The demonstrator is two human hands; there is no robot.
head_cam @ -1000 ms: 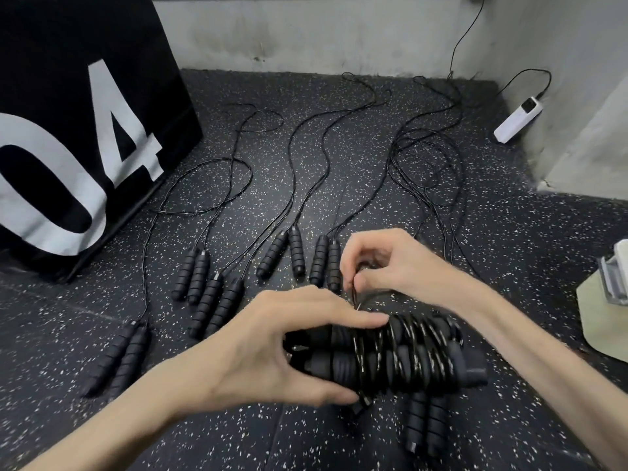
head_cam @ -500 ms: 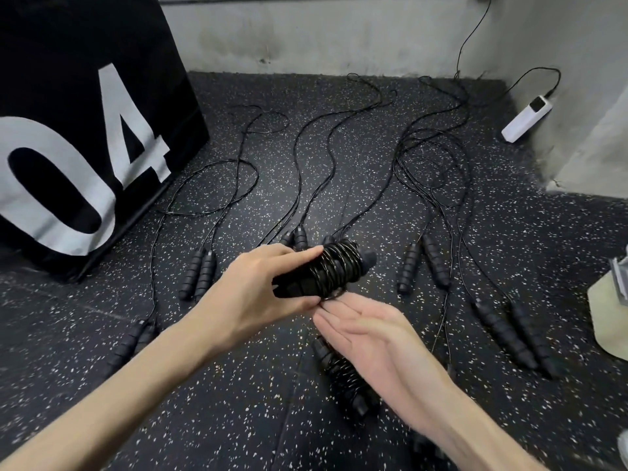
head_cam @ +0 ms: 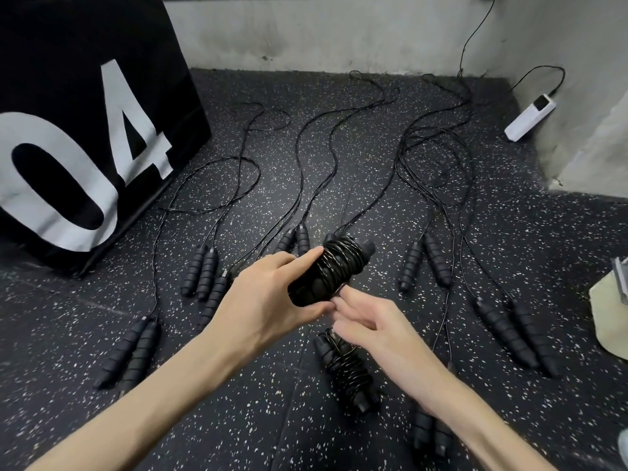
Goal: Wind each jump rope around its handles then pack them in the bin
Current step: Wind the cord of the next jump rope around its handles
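Held above the floor at frame center: wound jump rope [head_cam: 331, 270], 2 black ribbed foam handles pressed side by side, thin glossy black cord coiled many times around the middle, one blunt handle end pointing toward 2 o'clock. Gripped at its 8 o'clock end by left hand [head_cam: 268, 300], thumb beneath and fingers curled over the top. Touched from 5 o'clock by right hand [head_cam: 377, 329], fingers loosely extended, tips at the underside of the bundle, nothing grasped. Directly below, toward 6 o'clock, second wound bundle [head_cam: 346, 367] lying on speckled rubber floor [head_cam: 509, 232], cord wrapped less neatly. Spread around, unwound ropes [head_cam: 431, 185] with cords trailing toward 12 o'clock and paired handles resting flat: pairs at 9 o'clock, at 8 o'clock, at 3 o'clock and at 4 o'clock. Further out at 10 o'clock, black box [head_cam: 85, 113] marked with white "04". At 2 o'clock by the wall, white power strip [head_cam: 530, 117] with its cable. Bin not identifiable with certainty.
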